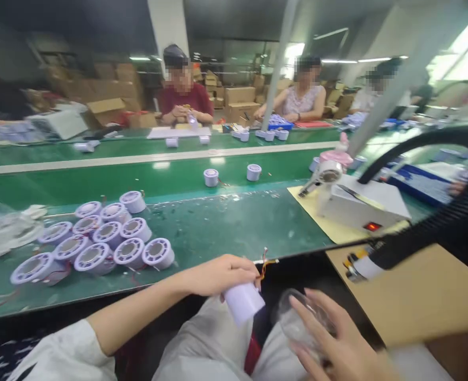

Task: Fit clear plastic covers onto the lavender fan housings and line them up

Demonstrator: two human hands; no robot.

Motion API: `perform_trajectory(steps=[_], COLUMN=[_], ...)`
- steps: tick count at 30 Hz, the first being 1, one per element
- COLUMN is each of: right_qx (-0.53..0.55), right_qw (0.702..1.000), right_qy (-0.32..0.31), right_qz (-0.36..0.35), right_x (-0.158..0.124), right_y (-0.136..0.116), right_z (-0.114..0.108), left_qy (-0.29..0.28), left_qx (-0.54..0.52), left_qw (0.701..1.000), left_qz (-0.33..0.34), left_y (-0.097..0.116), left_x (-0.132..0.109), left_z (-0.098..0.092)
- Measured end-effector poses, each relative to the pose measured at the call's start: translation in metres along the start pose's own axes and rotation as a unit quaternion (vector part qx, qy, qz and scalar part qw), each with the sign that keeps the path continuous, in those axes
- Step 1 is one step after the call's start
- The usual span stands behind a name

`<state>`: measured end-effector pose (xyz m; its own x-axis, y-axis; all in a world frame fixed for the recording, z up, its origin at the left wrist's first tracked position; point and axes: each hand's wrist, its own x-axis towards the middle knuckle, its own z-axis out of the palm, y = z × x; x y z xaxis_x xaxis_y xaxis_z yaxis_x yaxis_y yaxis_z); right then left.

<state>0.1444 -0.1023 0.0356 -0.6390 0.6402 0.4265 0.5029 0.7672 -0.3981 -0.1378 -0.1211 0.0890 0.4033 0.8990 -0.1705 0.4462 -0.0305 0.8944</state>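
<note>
My left hand (pixel 218 275) is closed around a white round plastic housing (pixel 244 302) with thin red and orange wires sticking up from it, held over my lap just below the table's front edge. My right hand (pixel 333 338) grips a clear plastic dome cover (pixel 293 317) beside the housing, fingers curled round it. The two parts are close but apart. On the green table to the left lies a cluster of several matching white round housings (pixel 95 241), lying flat with their open faces up.
A white box-shaped device with a red light (pixel 363 209) sits on a yellow mat at right, with a black hose (pixel 436 211) arching over it. Two housings (pixel 232 174) ride the green conveyor. Three people sit at work across the belt. A cardboard sheet (pixel 416 291) lies at right.
</note>
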Motion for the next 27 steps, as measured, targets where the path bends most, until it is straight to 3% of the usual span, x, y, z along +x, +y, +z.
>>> perform_trajectory(steps=[2,4,6,9,12,18,21,24,27], right_qx=[-0.064,-0.075,-0.006,0.153,0.251,0.335,0.361,0.419,0.475], right_qw=[0.997,0.997,0.995,0.960,0.925,0.885,0.866,0.830,0.799], right_qy=[0.005,-0.017,-0.062,-0.114,-0.127,-0.056,-0.013,0.018,0.021], right_qz=[-0.034,0.002,0.081,0.203,0.257,0.317,0.345,0.367,0.368], right_x=[0.006,0.011,0.009,0.001,-0.004,-0.007,-0.008,-0.009,-0.011], right_y=[-0.010,-0.014,-0.015,-0.018,-0.022,-0.022,-0.019,-0.015,-0.013], right_z=[0.003,0.005,0.004,-0.004,-0.010,-0.006,-0.005,-0.006,-0.008], left_qy=[-0.018,0.002,0.025,0.061,0.086,0.066,0.024,-0.015,-0.034], left_qx=[0.019,0.055,0.054,0.019,-0.009,0.015,0.016,-0.026,-0.144], left_qw=[0.998,0.995,0.995,0.996,0.994,0.988,0.990,0.993,0.987], left_qz=[0.054,0.084,0.079,0.069,0.073,0.137,0.139,0.118,0.057], left_y=[0.001,0.002,0.001,-0.003,-0.010,-0.030,-0.036,-0.036,-0.032], left_x=[0.010,0.018,0.023,0.028,0.031,0.035,0.033,0.030,0.027], left_z=[0.026,0.043,0.053,0.062,0.069,0.074,0.074,0.077,0.082])
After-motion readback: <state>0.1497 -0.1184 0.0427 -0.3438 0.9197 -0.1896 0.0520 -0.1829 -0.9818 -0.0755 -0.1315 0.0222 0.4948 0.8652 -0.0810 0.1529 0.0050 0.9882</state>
